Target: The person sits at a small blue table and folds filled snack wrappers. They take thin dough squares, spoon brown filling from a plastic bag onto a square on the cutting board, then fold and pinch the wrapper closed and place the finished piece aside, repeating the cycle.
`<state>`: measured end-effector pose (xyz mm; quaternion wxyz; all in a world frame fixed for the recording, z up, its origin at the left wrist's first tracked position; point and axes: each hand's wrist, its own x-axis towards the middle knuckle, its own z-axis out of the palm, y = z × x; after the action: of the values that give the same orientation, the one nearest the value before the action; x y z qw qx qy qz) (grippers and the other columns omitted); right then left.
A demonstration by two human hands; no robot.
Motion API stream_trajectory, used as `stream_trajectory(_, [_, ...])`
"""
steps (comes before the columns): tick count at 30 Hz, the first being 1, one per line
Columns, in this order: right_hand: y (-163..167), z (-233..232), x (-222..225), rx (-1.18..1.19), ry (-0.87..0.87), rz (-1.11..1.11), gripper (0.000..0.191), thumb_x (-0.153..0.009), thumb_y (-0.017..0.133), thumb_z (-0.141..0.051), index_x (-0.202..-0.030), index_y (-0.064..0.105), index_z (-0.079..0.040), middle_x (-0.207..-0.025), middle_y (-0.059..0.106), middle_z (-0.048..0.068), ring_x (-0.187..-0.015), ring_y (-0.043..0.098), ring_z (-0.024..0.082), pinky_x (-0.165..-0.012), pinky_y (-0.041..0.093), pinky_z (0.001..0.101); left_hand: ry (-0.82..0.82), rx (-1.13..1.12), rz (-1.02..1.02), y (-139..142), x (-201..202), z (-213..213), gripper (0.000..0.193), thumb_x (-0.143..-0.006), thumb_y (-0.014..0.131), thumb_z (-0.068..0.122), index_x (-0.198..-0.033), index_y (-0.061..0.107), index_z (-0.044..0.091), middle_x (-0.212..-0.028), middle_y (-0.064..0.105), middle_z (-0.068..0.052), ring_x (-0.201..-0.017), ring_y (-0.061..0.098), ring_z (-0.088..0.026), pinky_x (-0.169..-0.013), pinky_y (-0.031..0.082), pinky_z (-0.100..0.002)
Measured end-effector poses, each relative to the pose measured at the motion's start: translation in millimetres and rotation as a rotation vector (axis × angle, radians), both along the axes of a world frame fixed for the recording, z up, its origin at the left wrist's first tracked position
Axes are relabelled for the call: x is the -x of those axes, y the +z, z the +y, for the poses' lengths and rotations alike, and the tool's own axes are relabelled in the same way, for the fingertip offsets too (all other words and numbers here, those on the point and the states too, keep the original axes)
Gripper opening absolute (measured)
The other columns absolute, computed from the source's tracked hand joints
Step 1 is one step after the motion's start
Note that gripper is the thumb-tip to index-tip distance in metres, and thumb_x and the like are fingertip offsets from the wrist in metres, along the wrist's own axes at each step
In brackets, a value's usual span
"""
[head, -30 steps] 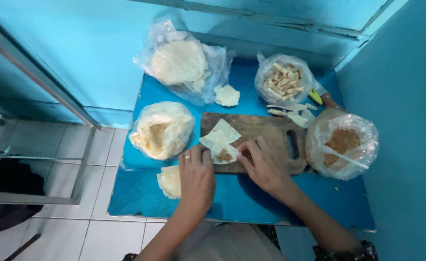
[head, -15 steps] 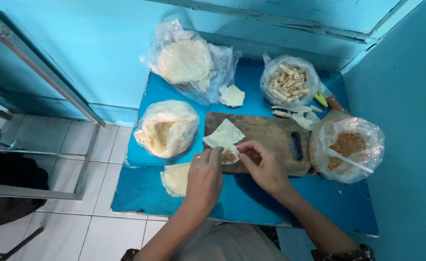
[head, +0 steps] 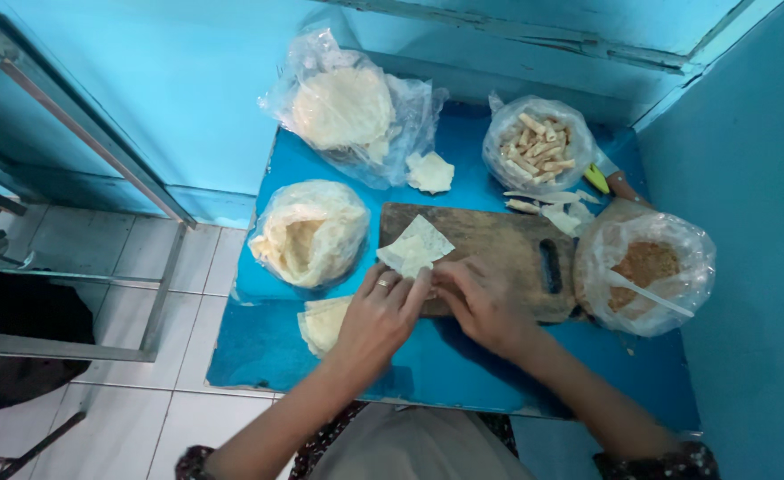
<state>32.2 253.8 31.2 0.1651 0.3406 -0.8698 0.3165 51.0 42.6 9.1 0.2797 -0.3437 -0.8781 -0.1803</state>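
Both hands meet at frame centre on the wooden cutting board (head: pixel 490 240). Left hand (head: pixel 379 316): fingers curled narrow, tips pinching the lower edge of the pale wrapper sheet (head: pixel 416 246). Right hand (head: pixel 481 302): fingers bent close, touching the same sheet edge; exact grip hidden. Small wrapper stack (head: pixel 323 322) sits just left of the left hand, on the blue table (head: pixel 463 364).

Pale thin pastry sheet (head: pixel 416 248), partly folded, flat on wooden board (head: pixel 490 240)
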Motion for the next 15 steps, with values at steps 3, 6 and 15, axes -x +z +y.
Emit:
stream_trajectory(3, [4, 8, 14, -0.033, 0.172, 0.073, 0.039, -0.086, 0.08, -0.017, -0.118, 0.062, -0.007, -0.108, 0.07, 0.011, -0.098, 0.069, 0.031, -0.082, 0.054, 0.0419, -0.035, -0.061, -0.043, -7, 13, -5, 0.049, -0.083, 0.064, 0.003, -0.131, 0.055, -0.004, -0.097, 0.067, -0.016, -0.098, 0.063, -0.034, -0.094, 0.05, -0.048])
stream_trajectory(6, [1, 13, 26, -0.013, 0.272, 0.113, 0.044, -0.081, 0.084, -0.024, -0.115, 0.061, -0.008, -0.11, 0.069, 0.011, -0.101, 0.069, 0.032, -0.083, 0.054, 0.0431, -0.034, -0.291, -0.232, -12, 17, -7, 0.048, -0.084, 0.064, 0.0, -0.131, 0.053, 0.001, -0.099, 0.069, -0.015, -0.101, 0.064, -0.037, -0.086, 0.051, -0.046])
stream_trajectory(15, [-2, 2, 43, 0.074, 0.024, -0.35, 0.031, -0.084, 0.083, -0.016, -0.102, 0.059, -0.006, -0.088, 0.072, 0.006, -0.084, 0.074, 0.021, -0.073, 0.055, 0.0354, -0.069, -0.328, -0.213, 14, 16, -5, 0.056, -0.078, 0.069, 0.002, -0.131, 0.049, -0.002, -0.086, 0.065, -0.02, -0.087, 0.062, -0.042, -0.078, 0.049, -0.051])
